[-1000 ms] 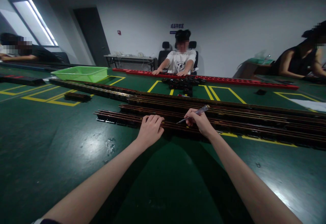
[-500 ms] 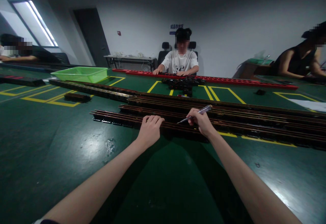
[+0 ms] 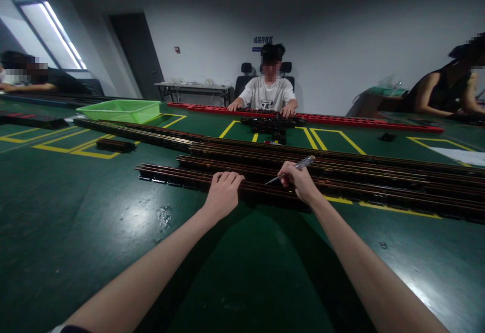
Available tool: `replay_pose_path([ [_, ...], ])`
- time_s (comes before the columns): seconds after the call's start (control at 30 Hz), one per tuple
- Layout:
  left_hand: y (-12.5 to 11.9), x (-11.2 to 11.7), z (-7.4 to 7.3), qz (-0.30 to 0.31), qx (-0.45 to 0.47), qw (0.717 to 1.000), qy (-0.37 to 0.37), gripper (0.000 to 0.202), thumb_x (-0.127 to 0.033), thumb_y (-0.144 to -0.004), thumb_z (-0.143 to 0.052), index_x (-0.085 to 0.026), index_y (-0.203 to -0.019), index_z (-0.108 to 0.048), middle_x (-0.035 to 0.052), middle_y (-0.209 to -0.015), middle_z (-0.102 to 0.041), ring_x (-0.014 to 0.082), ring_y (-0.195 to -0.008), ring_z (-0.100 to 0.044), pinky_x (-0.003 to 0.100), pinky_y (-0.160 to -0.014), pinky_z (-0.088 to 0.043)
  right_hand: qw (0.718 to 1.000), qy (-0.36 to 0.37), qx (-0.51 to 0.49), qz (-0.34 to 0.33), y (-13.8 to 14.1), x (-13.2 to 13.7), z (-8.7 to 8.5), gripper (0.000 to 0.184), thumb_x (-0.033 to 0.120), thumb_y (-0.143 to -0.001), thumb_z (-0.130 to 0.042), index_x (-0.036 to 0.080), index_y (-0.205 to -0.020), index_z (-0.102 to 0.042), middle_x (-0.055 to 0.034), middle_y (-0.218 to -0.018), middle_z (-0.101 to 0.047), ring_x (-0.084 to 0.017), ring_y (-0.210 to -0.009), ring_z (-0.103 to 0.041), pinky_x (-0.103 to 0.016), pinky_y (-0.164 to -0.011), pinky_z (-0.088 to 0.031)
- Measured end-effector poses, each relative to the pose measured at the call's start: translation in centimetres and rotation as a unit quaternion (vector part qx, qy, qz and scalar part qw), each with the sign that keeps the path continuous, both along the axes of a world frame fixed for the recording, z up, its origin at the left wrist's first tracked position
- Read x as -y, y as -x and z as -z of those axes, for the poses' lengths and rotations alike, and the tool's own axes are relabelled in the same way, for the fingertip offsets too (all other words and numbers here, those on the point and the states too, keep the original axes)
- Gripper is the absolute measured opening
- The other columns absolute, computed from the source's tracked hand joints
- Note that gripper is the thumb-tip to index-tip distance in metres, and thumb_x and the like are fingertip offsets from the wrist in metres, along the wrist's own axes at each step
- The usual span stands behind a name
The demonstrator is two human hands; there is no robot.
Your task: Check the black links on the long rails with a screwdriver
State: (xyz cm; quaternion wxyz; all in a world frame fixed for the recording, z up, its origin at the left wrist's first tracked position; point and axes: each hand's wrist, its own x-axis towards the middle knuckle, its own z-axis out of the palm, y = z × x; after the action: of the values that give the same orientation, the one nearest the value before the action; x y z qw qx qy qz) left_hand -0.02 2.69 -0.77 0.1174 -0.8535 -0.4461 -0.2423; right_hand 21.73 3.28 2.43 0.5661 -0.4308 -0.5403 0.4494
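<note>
My left hand (image 3: 224, 191) lies over the nearest long dark strip (image 3: 172, 176), its fingers bent together across the top edge. The thumb is hidden. Thin copper-coloured bars run along this strip. My right hand (image 3: 297, 180) is closed around a slim screwdriver (image 3: 303, 162) with a clear handle, held like a pen. Its thin shaft slants down to the left, and the tip is at the same strip, right of my left hand. Whether the tip touches it I cannot tell. More such dark strips (image 3: 341, 163) lie close behind, running off to the right.
A green basket (image 3: 125, 113) stands at the back left, near a short dark strip piece (image 3: 114, 144). Across the green table (image 3: 94, 232), a person in a white shirt (image 3: 267, 93) touches a long red strip (image 3: 364, 121) beside dark parts (image 3: 273, 123). Other people sit left and right.
The screwdriver tip has shifted very slightly to the right. My left hand stays in place. The right hand of the person opposite has moved a little toward the dark parts.
</note>
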Motion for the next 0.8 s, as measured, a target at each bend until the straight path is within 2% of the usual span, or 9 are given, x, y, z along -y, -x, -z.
replay_pose_path([
  [0.2, -0.03, -0.02, -0.09, 0.002, 0.0, 1.0, 0.006, 0.042, -0.001, -0.076, -0.036, -0.017, -0.109, -0.058, 0.0079, -0.111, -0.062, 0.0228, -0.106, -0.053, 0.042, -0.094, -0.035, 1.0, 0.005, -0.017, 0.017, -0.07, -0.1, 0.08, 0.014, 0.024, -0.058, -0.053, 0.017, -0.046, -0.053, 0.0024, -0.039, -0.048, -0.008, -0.036, -0.041, -0.02, -0.037, -0.03],
  [0.53, -0.03, -0.05, 0.05, 0.001, -0.003, 1.0, -0.007, 0.043, 0.001, -0.075, -0.037, -0.016, -0.108, -0.058, 0.0071, -0.11, -0.063, 0.0227, -0.105, -0.053, 0.042, -0.093, -0.035, 1.0, 0.005, -0.014, -0.001, 0.25, -0.1, 0.11, 0.014, 0.025, -0.059, -0.055, 0.016, -0.049, -0.055, 0.0024, -0.039, -0.049, -0.008, -0.036, -0.043, -0.02, -0.037, -0.031],
  [0.8, 0.09, -0.17, -0.27, 0.026, 0.01, 0.999, 0.041, 0.047, 0.002, -0.074, -0.033, -0.016, -0.111, -0.057, 0.0072, -0.113, -0.062, 0.0211, -0.108, -0.053, 0.041, -0.095, -0.035, 1.0, -0.007, -0.017, -0.013, 0.17, -0.35, 0.56, 0.015, 0.024, -0.062, -0.055, 0.016, -0.05, -0.055, 0.003, -0.041, -0.05, -0.007, -0.037, -0.043, -0.019, -0.038, -0.033],
])
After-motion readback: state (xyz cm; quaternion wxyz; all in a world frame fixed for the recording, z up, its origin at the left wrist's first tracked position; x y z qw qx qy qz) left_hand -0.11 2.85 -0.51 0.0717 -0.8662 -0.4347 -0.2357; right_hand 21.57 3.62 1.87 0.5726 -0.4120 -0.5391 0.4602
